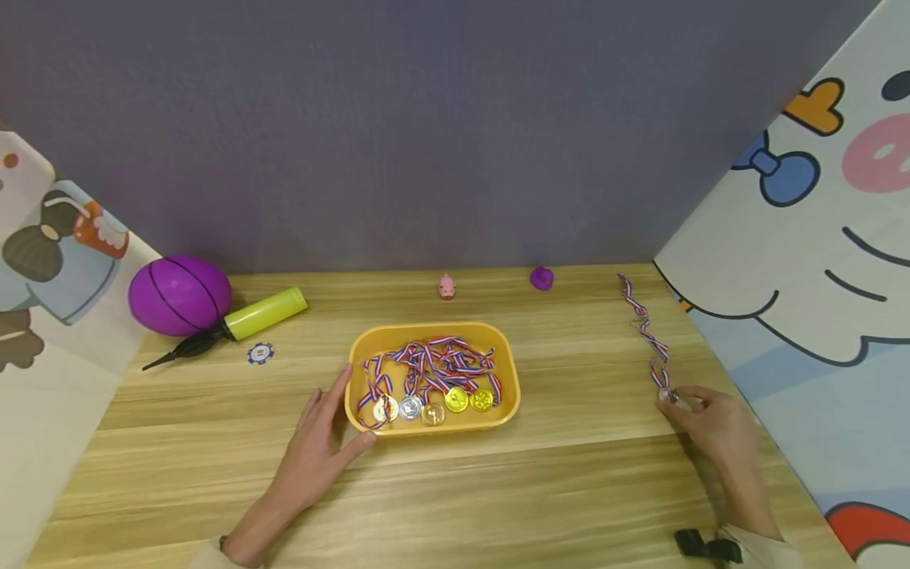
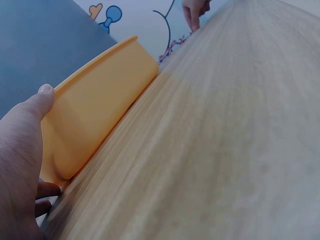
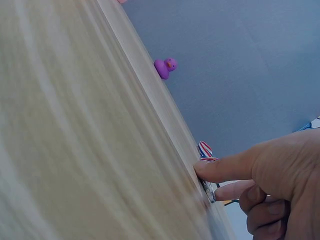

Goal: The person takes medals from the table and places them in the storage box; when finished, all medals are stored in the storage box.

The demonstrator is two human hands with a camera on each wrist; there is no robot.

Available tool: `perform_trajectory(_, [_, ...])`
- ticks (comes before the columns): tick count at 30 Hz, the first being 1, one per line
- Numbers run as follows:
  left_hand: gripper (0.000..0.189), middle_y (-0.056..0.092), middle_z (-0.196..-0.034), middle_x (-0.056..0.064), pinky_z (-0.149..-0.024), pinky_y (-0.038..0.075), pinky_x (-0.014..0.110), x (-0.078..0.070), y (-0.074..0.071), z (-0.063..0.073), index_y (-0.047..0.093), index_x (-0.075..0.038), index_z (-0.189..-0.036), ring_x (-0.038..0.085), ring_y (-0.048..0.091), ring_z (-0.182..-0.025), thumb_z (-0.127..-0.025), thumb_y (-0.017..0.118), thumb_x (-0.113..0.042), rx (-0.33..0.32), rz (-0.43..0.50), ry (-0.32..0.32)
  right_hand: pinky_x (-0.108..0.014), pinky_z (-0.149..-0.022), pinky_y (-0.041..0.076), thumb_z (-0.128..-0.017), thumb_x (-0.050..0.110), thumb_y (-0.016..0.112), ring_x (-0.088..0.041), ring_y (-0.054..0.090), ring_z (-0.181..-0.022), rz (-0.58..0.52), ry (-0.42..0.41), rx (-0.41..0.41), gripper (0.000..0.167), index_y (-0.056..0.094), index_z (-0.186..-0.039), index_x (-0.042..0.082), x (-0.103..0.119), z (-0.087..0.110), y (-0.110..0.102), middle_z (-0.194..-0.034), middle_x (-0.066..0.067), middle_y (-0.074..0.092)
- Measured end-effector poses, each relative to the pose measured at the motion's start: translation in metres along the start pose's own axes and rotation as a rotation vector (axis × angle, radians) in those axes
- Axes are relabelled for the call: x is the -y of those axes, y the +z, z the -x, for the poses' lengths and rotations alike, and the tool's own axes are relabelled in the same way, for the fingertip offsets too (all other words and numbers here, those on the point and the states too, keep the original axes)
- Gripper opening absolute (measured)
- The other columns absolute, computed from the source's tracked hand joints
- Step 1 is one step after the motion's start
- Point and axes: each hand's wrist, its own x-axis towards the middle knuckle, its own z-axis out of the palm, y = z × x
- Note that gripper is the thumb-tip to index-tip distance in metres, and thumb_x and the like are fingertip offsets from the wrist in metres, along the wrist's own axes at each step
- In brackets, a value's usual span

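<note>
My left hand [image 1: 313, 456] rests at the near left corner of a yellow plastic bin [image 1: 432, 326]. Its thumb touches the near rim and its spread fingers lie along the left wall. Inside the bin are tangled red, white and blue ribbons [image 1: 448, 359] and several medals, among them a gold medal [image 1: 456, 399] and a silver medal [image 1: 410, 407]. Far to the right, my right hand [image 1: 714, 427] pinches a silver-coloured medal [image 1: 667, 396] between thumb and index finger, low over the table. Its striped ribbon [image 1: 645, 324] stretches away toward the back wall.
At the back left are a purple ball [image 1: 180, 295], a yellow hand pump [image 1: 266, 314] and a blue-and-white poker chip [image 1: 260, 353]. A pink pig figure [image 1: 446, 287] and a purple toy duck [image 1: 542, 278] sit by the grey back wall [image 1: 441, 142]. Printed panels flank the wooden table [image 1: 498, 506].
</note>
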Motion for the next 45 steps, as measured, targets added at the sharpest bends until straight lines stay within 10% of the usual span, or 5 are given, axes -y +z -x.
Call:
perform_trajectory(8, [0.102, 0.038, -0.176, 0.020, -0.128, 0.016, 0.084, -0.001, -0.001, 0.001, 0.015, -0.039, -0.179, 0.064, 0.020, -0.161, -0.101, 0.080, -0.048, -0.002, 0.001, -0.001, -0.031, -0.047, 0.030, -0.102, 0.047, 0.080, -0.016, 0.041, -0.055, 0.008, 0.022, 0.031, 0.056, 0.078, -0.130, -0.002, 0.003, -0.001, -0.004, -0.062, 0.003, 0.051])
perform_trajectory(16, [0.102, 0.036, -0.177, 0.018, -0.127, 0.016, 0.085, -0.002, -0.001, 0.001, 0.016, -0.037, -0.180, 0.064, 0.019, -0.161, -0.100, 0.080, -0.047, -0.002, 0.005, -0.001, -0.038, -0.052, 0.053, -0.102, 0.043, 0.079, -0.034, 0.076, -0.077, 0.076, -0.002, 0.017, 0.053, 0.078, -0.128, -0.002, 0.006, -0.004, -0.004, -0.099, -0.024, 0.081])
perform_trajectory(32, [0.102, 0.035, -0.178, 0.017, -0.126, 0.016, 0.085, -0.001, -0.001, 0.001, 0.016, -0.037, -0.180, 0.064, 0.018, -0.162, -0.101, 0.080, -0.048, -0.001, 0.000, -0.004, -0.022, -0.045, 0.023, -0.088, 0.016, 0.092, 0.001, 0.028, -0.046, -0.113, -0.171, -0.427, 0.029, 0.086, -0.112, 0.000, 0.036, 0.000, -0.005, -0.053, 0.004, 0.049])
perform_trajectory(45, [0.101, 0.037, -0.177, 0.020, -0.123, 0.018, 0.088, -0.001, 0.000, 0.000, 0.015, -0.038, -0.180, 0.065, 0.018, -0.161, -0.101, 0.079, -0.049, 0.000, -0.007, -0.015, -0.018, -0.046, 0.022, -0.085, 0.012, 0.092, 0.007, 0.025, -0.046, -0.241, -0.226, -0.539, 0.029, 0.087, -0.111, 0.001, 0.072, -0.002, -0.024, -0.051, 0.009, 0.044])
